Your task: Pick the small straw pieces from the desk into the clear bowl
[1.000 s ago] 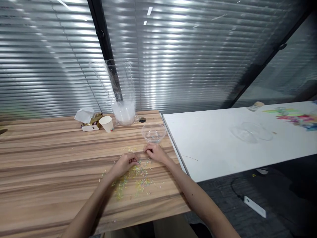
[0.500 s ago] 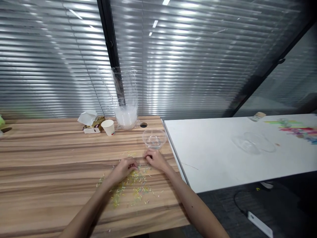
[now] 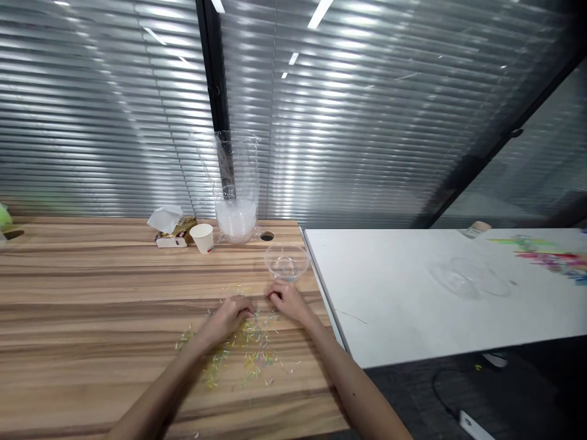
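Observation:
Many small yellow, green and pale cut pieces (image 3: 250,333) lie scattered over the wood-grain table. My left hand (image 3: 235,310) rests at the upper edge of this scatter with its fingers curled together; anything between the fingertips is too small to make out. Just right of it, my right hand (image 3: 285,298) is closed too, fingertips low at the tabletop, and what they pinch, if anything, is hidden. Directly beyond the right hand stands a clear plastic bowl (image 3: 287,263) with a few small bits in its bottom.
Toward the back are a tissue pack (image 3: 172,229), a paper cup (image 3: 202,238) and a bag of clear bowls (image 3: 237,214). The adjoining white table (image 3: 389,318) holds clear lids (image 3: 477,278), a small jar (image 3: 476,230) and coloured strips (image 3: 554,260). A power strip (image 3: 474,426) lies on the floor.
The whole view has shifted slightly, so the table sits a little lower. My left hand's fingers look drawn in slightly more. Both hands stay near the same spots by the bowl and pieces.

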`<action>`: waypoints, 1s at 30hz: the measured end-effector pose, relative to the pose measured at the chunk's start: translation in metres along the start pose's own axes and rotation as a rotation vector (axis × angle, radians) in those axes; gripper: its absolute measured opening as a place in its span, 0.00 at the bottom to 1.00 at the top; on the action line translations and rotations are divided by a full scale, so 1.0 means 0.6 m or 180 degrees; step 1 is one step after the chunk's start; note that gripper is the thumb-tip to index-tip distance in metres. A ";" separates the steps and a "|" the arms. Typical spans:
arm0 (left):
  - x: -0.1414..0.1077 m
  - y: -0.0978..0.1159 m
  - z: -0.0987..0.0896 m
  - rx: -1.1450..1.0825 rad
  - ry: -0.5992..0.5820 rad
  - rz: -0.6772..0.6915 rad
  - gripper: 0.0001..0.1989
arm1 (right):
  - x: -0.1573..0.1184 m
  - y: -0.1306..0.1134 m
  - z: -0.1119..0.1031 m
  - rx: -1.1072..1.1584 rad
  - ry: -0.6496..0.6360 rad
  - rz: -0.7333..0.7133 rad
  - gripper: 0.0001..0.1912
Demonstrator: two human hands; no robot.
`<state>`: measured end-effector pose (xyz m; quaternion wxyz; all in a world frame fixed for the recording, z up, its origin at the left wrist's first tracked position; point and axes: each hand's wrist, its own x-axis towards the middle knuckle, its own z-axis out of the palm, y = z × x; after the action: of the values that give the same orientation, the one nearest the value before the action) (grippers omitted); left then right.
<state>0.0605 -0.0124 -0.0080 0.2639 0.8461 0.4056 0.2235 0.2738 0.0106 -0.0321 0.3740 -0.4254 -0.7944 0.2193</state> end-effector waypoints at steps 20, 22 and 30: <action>-0.002 -0.014 -0.006 0.0162 -0.0088 0.0202 0.07 | -0.003 -0.006 -0.004 0.0169 -0.0044 0.0026 0.15; -0.004 -0.015 -0.005 0.0172 -0.0053 0.0257 0.08 | -0.003 -0.003 -0.004 0.0206 -0.0020 0.0026 0.15; -0.004 0.006 -0.013 -0.0036 0.0379 0.0385 0.08 | -0.005 -0.002 -0.005 0.0274 0.0025 -0.0027 0.15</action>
<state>0.0565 -0.0144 0.0002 0.2301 0.8528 0.3674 0.2913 0.2766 0.0075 -0.0309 0.3961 -0.4064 -0.7845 0.2500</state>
